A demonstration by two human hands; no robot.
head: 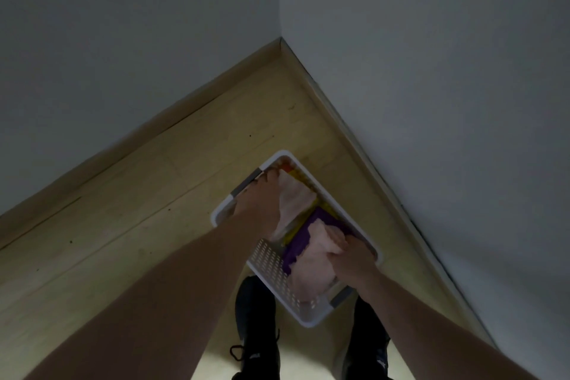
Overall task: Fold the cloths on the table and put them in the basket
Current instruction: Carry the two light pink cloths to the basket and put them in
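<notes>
1. A white basket (268, 268) with little holes in its walls is being kept on the pale wood floor (123, 210), near the corner where two grey walls (431, 71) meet.
2. A pale pink cloth (311, 274) is being laid inside the basket, over a purple cloth (300, 239) and something yellow below it.
3. The near end of the pink cloth is being pinched by the right hand (350, 259), with the fingers curled round a bunch of it, most likely so it can be set down without coming unfolded.
4. The far end of the pink cloth is being held by the left hand (262, 197), at the far left side of the basket. How its fingers are lying cannot be told, as they are partly hidden by the cloth.
5. The cloth is probably being held at both ends so that it is kept flat.
6. Two black shoes (256, 318) are being stood in just near the basket.
7. No table is being shown.
</notes>
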